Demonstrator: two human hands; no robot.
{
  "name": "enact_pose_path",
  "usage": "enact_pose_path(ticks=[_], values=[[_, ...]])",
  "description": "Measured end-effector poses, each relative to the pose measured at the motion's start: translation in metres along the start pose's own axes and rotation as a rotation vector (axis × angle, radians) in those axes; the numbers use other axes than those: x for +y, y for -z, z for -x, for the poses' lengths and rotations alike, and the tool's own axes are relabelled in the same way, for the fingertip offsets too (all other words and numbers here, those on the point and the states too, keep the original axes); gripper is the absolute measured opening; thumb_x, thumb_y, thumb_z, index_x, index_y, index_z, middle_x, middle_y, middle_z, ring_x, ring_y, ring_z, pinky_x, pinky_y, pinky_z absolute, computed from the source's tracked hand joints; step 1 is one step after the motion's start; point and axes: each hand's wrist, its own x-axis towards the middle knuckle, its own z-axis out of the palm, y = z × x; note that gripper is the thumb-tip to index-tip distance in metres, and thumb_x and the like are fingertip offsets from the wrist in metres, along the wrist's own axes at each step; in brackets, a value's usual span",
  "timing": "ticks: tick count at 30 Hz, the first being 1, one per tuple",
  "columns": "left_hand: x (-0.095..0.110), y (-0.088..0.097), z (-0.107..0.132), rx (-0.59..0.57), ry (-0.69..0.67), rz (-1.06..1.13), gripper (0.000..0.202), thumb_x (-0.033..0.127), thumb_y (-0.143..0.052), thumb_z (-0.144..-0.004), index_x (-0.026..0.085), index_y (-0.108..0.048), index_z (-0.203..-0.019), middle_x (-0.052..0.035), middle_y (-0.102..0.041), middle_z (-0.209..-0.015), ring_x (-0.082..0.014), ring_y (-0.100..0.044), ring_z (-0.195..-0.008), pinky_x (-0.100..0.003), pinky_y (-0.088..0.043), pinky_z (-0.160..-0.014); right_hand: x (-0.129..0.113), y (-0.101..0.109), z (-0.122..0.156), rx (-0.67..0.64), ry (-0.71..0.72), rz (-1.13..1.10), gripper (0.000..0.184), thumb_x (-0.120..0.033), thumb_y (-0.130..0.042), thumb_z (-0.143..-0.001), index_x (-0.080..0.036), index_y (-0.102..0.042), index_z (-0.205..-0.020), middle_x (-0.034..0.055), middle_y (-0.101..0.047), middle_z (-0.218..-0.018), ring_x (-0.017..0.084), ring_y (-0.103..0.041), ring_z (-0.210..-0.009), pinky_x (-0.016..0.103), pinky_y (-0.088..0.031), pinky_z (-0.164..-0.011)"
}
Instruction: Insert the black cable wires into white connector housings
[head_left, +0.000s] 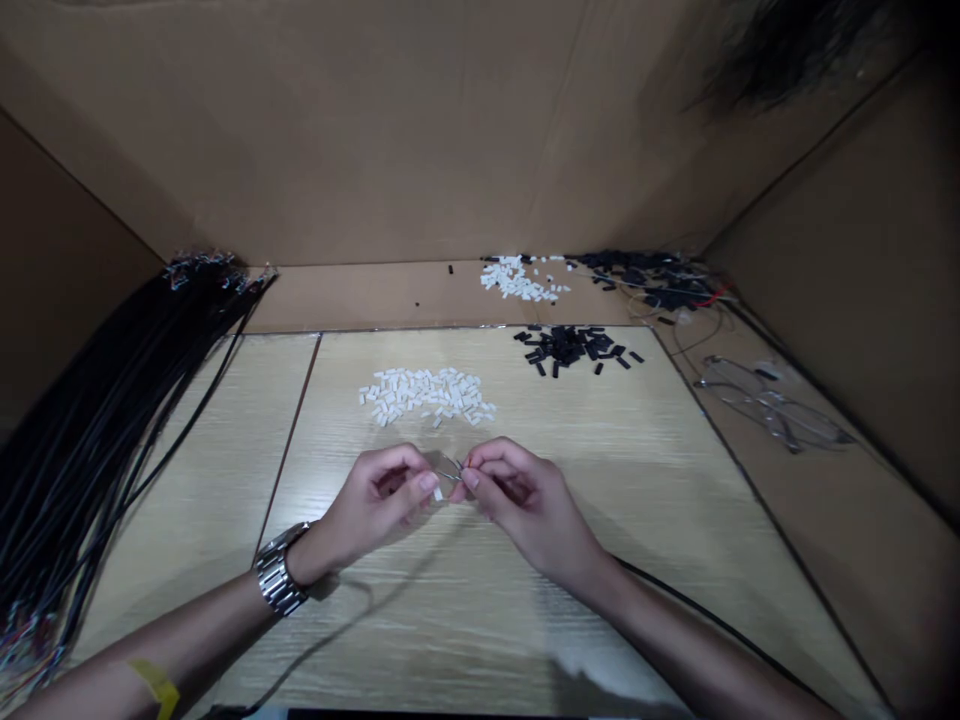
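My left hand (382,495) and my right hand (517,495) meet over the middle of the light wooden board (465,610), fingers pinched together. Between the fingertips I see thin wire ends (452,466) and a small white connector piece (438,493) below the left thumb. A black cable (697,610) runs from under my right hand toward the lower right. A metal watch (279,578) sits on my left wrist. Just beyond the hands lies a pile of white connector housings (426,393).
A thick bundle of black cables (97,420) lies along the left side. Black connector pieces (574,347) lie at the board's far right, with more white (517,278) and black pieces (645,272) behind. Eyeglasses (772,405) rest at right. Cardboard walls (390,130) enclose the space.
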Motion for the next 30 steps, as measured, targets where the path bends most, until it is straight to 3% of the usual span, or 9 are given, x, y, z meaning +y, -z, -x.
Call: enact_pose_path(ticks=[3,6,9,16,23,30], values=[[0.001,-0.001,0.000,0.135,-0.098,0.018,0.017,0.033,-0.072,-0.088,0.018,-0.063,-0.092,0.0007,-0.059,-0.078,-0.0096,-0.054,-0.063,-0.019,-0.043,-0.055,0.001,0.000,0.000,-0.012,0.004,0.018,0.010,-0.030,-0.063,-0.090,-0.021,-0.059,-0.086,0.0020,-0.074,-0.072,0.015,-0.066,-0.060,0.025,-0.044,-0.054],[0.002,-0.002,-0.002,0.032,-0.096,0.033,0.036,0.029,-0.077,-0.085,0.023,-0.064,-0.118,-0.0065,-0.066,-0.105,-0.0147,-0.063,-0.082,-0.023,-0.052,-0.067,0.002,-0.001,0.001,-0.031,0.020,0.032,0.010,-0.029,-0.063,-0.090,-0.021,-0.061,-0.084,-0.0004,-0.071,-0.068,0.014,-0.064,-0.059,0.024,-0.044,-0.053],[0.002,-0.004,-0.004,-0.064,0.002,0.078,0.026,0.029,-0.075,-0.086,0.020,-0.070,-0.110,-0.0066,-0.071,-0.094,-0.0149,-0.066,-0.076,-0.024,-0.055,-0.064,0.002,-0.001,0.002,-0.064,0.037,0.038,0.013,-0.029,-0.063,-0.091,-0.020,-0.062,-0.082,-0.0020,-0.067,-0.065,0.013,-0.064,-0.058,0.023,-0.043,-0.053],[0.006,-0.004,-0.007,-0.007,0.052,0.168,0.016,0.029,-0.072,-0.089,0.013,-0.070,-0.085,-0.0035,-0.071,-0.075,-0.0105,-0.065,-0.060,-0.020,-0.056,-0.055,0.006,-0.004,0.004,-0.085,0.037,0.055,0.015,-0.031,-0.062,-0.094,-0.020,-0.063,-0.083,0.0004,-0.072,-0.072,0.012,-0.063,-0.059,0.023,-0.044,-0.052],[0.002,-0.004,-0.005,-0.038,0.092,0.168,0.019,0.032,-0.072,-0.089,0.015,-0.069,-0.096,-0.0043,-0.071,-0.080,-0.0111,-0.065,-0.063,-0.020,-0.057,-0.055,0.011,-0.005,0.002,-0.057,0.037,0.068,0.013,-0.031,-0.062,-0.093,-0.021,-0.061,-0.085,0.0005,-0.072,-0.072,0.011,-0.062,-0.058,0.023,-0.042,-0.051],[-0.001,-0.004,-0.005,-0.016,0.081,0.070,0.021,0.035,-0.067,-0.091,0.015,-0.067,-0.092,-0.0031,-0.066,-0.076,-0.0106,-0.059,-0.060,-0.020,-0.052,-0.052,0.011,-0.005,0.003,-0.061,0.017,0.099,0.016,-0.033,-0.062,-0.093,-0.020,-0.063,-0.084,0.0015,-0.072,-0.072,0.012,-0.059,-0.057,0.024,-0.039,-0.051]])
